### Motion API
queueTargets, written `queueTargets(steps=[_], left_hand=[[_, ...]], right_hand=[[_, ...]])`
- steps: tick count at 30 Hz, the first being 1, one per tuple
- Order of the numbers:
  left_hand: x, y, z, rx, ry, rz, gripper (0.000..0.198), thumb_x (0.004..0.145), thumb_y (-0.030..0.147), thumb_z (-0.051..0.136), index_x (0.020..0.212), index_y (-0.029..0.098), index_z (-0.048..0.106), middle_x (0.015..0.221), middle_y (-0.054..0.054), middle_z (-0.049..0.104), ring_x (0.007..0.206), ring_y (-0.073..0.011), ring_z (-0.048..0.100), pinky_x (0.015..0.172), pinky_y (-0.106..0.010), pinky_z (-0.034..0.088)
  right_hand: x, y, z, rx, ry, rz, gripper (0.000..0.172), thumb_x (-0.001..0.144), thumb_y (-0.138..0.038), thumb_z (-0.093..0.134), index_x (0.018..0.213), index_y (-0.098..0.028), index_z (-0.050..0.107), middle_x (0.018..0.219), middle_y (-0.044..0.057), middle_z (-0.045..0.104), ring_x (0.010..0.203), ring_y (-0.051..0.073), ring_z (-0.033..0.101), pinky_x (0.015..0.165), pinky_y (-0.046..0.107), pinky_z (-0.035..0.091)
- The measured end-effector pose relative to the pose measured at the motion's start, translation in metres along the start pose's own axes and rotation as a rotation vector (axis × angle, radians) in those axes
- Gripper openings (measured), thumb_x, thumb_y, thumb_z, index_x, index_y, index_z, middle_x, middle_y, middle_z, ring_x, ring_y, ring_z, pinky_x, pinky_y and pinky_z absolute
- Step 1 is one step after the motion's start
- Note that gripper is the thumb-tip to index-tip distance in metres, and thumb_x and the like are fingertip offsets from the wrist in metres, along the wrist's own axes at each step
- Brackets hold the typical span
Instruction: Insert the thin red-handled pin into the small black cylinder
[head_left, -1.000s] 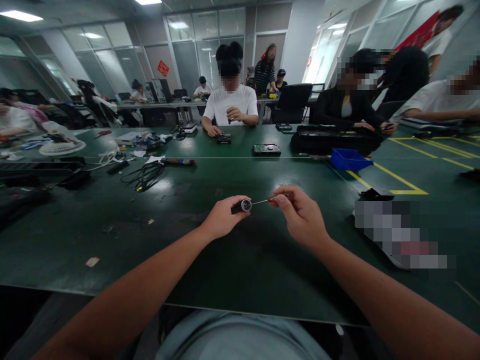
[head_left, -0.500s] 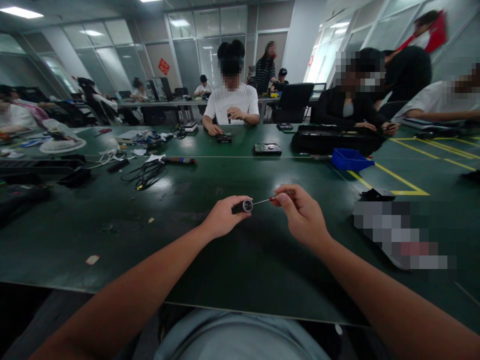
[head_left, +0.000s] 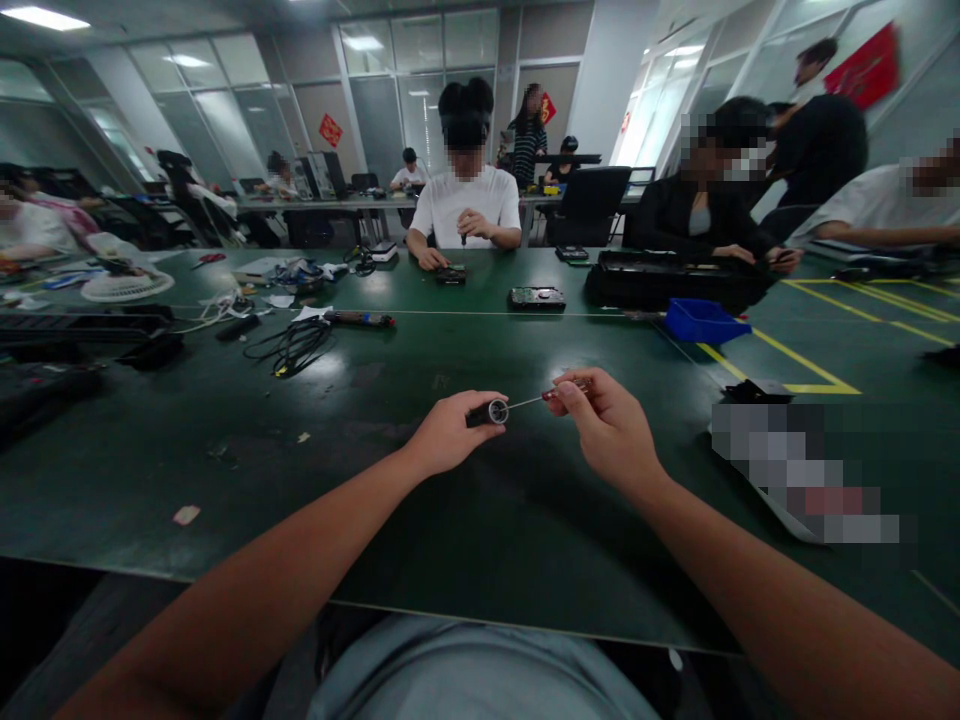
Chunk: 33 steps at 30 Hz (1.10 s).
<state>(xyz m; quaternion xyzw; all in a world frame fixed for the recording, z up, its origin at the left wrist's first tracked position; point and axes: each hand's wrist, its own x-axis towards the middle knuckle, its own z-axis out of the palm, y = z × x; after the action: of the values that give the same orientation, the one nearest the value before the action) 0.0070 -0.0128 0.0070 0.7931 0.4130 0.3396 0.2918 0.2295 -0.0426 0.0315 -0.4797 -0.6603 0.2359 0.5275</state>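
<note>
My left hand (head_left: pixel 450 435) is closed round a dark cylinder (head_left: pixel 481 413) whose round, silver-rimmed end faces right. The inside of that end is too small to make out. In my right hand (head_left: pixel 604 420) is a screwdriver (head_left: pixel 546 396), its reddish handle pinched between thumb and fingers. The thin metal shaft points left, and its tip reaches the open end of the cylinder. Both hands are raised over the green table (head_left: pixel 450 540).
Beyond my hands lie a coiled black cable (head_left: pixel 289 345), a circuit-board device (head_left: pixel 537 298), a blue bin (head_left: pixel 701 320) and a long black casing (head_left: pixel 667 278). A blurred-out package (head_left: pixel 787 470) rests at right. Across the table a person in white (head_left: pixel 469 205) works on a small device.
My hands hold nearly the same pose, with the screwdriver tip still at the cylinder's end. The view has shifted slightly. Across the table, the person's raised hand has moved a little.
</note>
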Motion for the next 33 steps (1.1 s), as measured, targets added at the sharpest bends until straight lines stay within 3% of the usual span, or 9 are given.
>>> queueTargets(steps=[5, 11, 20, 27, 33], left_hand=[[0.001, -0.002, 0.000, 0.012, -0.006, 0.005, 0.039, 0.085, 0.024, 0.073, 0.123, 0.024, 0.067, 0.121, -0.004, 0.069, 0.113, -0.0221, 0.062, 0.104, -0.039, 0.046], [0.000, -0.002, -0.001, 0.038, -0.025, 0.024, 0.039, 0.085, 0.023, 0.072, 0.124, 0.024, 0.066, 0.118, -0.005, 0.069, 0.111, -0.0230, 0.062, 0.103, -0.040, 0.046], [0.001, -0.003, 0.002, 0.031, -0.015, 0.027, 0.038, 0.085, 0.022, 0.072, 0.123, 0.023, 0.067, 0.118, -0.005, 0.069, 0.111, -0.0224, 0.063, 0.104, -0.039, 0.046], [0.001, -0.004, 0.002, 0.042, -0.030, 0.045, 0.038, 0.085, 0.022, 0.072, 0.123, 0.024, 0.066, 0.119, -0.005, 0.068, 0.111, -0.0219, 0.062, 0.102, -0.039, 0.045], [0.001, -0.004, 0.002, 0.042, -0.025, 0.041, 0.038, 0.085, 0.022, 0.072, 0.123, 0.024, 0.066, 0.119, -0.004, 0.068, 0.111, -0.0220, 0.062, 0.103, -0.039, 0.045]], right_hand=[[-0.004, -0.011, -0.004, -0.237, -0.005, -0.116, 0.023, 0.090, -0.043, 0.063, 0.085, -0.021, 0.066, 0.071, 0.003, 0.070, 0.062, 0.018, 0.065, 0.054, 0.030, 0.044], [-0.004, -0.014, -0.006, -0.261, -0.102, -0.224, 0.010, 0.092, -0.028, 0.056, 0.093, -0.023, 0.065, 0.083, 0.004, 0.073, 0.075, 0.021, 0.069, 0.066, 0.034, 0.050], [-0.005, -0.011, -0.005, -0.264, -0.149, -0.171, 0.022, 0.098, -0.037, 0.050, 0.092, -0.023, 0.065, 0.069, 0.000, 0.068, 0.063, 0.018, 0.065, 0.062, 0.032, 0.046], [-0.004, -0.013, -0.006, -0.273, -0.165, -0.183, 0.019, 0.091, -0.024, 0.054, 0.107, -0.022, 0.063, 0.087, 0.005, 0.073, 0.079, 0.022, 0.070, 0.069, 0.034, 0.050], [-0.005, -0.015, -0.006, -0.282, -0.167, -0.148, 0.025, 0.100, -0.037, 0.045, 0.101, -0.022, 0.065, 0.067, 0.000, 0.064, 0.058, 0.017, 0.061, 0.057, 0.031, 0.043]])
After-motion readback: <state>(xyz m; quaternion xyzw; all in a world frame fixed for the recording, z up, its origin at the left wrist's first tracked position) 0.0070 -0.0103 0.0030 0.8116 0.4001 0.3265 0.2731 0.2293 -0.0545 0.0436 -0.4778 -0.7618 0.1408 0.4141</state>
